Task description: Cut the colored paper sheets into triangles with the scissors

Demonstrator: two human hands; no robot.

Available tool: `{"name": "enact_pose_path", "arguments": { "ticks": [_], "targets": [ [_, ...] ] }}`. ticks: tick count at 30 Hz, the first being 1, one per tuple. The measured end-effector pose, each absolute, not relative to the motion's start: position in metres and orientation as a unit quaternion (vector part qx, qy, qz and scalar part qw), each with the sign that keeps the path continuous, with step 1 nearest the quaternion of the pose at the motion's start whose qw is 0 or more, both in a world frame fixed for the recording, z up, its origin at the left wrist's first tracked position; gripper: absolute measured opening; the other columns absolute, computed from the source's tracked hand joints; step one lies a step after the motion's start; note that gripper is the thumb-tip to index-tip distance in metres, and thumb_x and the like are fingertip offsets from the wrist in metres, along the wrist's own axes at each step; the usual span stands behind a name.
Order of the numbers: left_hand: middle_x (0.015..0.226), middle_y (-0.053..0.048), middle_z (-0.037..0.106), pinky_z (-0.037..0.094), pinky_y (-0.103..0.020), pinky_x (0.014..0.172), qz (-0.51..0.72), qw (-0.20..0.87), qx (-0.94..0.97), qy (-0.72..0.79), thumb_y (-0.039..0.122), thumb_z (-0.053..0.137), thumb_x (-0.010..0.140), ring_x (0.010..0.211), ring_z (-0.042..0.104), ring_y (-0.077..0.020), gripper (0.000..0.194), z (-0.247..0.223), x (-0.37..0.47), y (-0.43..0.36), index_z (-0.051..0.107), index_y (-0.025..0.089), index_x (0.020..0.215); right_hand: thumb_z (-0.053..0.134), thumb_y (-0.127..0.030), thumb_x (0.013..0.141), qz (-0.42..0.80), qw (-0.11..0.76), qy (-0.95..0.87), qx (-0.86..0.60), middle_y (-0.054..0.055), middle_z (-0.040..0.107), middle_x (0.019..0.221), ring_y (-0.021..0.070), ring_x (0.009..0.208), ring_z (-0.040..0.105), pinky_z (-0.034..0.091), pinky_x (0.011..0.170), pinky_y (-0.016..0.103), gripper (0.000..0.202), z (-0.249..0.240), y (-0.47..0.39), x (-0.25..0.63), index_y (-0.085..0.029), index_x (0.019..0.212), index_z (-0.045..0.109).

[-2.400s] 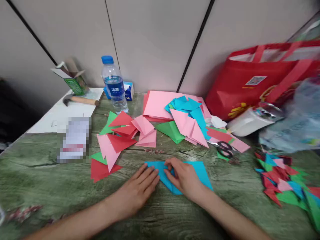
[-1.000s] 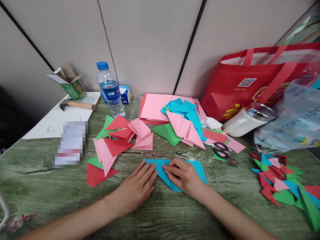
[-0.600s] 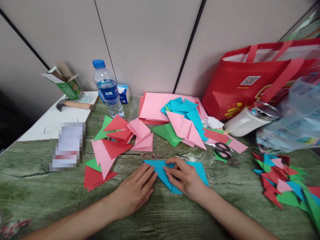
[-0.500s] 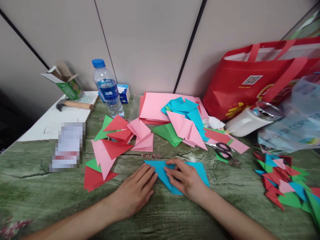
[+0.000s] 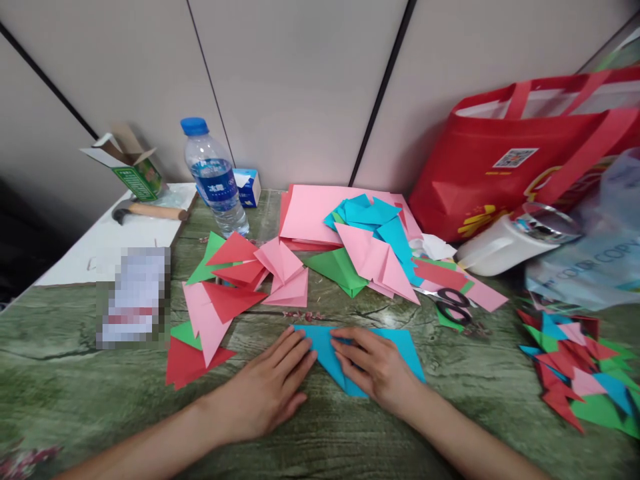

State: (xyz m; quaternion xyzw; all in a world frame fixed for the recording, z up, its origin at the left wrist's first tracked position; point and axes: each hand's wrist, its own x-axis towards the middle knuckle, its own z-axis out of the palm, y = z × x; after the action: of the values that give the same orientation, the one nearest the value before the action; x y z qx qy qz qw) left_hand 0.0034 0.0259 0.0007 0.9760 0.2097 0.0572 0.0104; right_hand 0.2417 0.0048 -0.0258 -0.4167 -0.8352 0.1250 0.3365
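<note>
The blue paper [image 5: 324, 350] stays put on the table [image 5: 320, 440], left hand [image 5: 273, 383] still at its left corner, fingers stretched flat! The right hand [image 5: 383, 367] still curls narrow-fingered over its middle; pinching or pressing, can't tell. Rightward, the colourful pile [image 5: 575, 370] slides nearer the view's edge.

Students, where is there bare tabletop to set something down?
Bare tabletop: between the right hand and the multicoloured paper pile; between the left forearm and the red folded paper. Crowded: behind the blue paper, with pink sheets, scissors, mug and red tote bag.
</note>
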Motion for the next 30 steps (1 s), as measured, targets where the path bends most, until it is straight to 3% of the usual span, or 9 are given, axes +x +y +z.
{"name": "enact_pose_path", "arguments": {
  "ticks": [11,24,30],
  "targets": [
    [0.137,-0.013,0.045,0.037,-0.038,0.103,0.042,0.069,0.975,0.208,0.03,0.047,0.085,0.131,0.033,-0.0268,0.054,0.0017,-0.0009,0.0302,0.037,0.01,0.135,0.049,-0.013,0.087,0.125,0.322,-0.838,-0.422,0.013,0.067,0.1,0.0195,0.083,0.067,0.059,0.071,0.032,0.018,-0.0257,0.0042,0.2424,-0.014,0.098,0.064],
    [0.139,-0.014,0.042,0.037,-0.043,0.104,0.063,0.082,0.973,0.208,0.025,0.049,0.083,0.134,0.027,-0.0289,0.057,-0.0003,-0.0024,0.0315,0.034,0.01,0.137,0.051,-0.012,0.087,0.143,0.333,-0.83,-0.424,0.013,0.067,0.101,0.0191,0.084,0.067,0.059,0.072,0.031,0.018,-0.0244,0.0038,0.2415,-0.016,0.099,0.064],
    [0.139,-0.014,0.043,0.038,-0.042,0.103,0.052,0.081,0.974,0.203,0.024,0.049,0.083,0.132,0.031,-0.0286,0.056,0.0049,-0.0012,0.0328,0.036,0.009,0.135,0.049,-0.014,0.088,0.141,0.317,-0.834,-0.429,0.012,0.067,0.099,0.0187,0.085,0.066,0.059,0.073,0.031,0.019,-0.0231,0.0034,0.2416,-0.015,0.099,0.064]
  ]
}}
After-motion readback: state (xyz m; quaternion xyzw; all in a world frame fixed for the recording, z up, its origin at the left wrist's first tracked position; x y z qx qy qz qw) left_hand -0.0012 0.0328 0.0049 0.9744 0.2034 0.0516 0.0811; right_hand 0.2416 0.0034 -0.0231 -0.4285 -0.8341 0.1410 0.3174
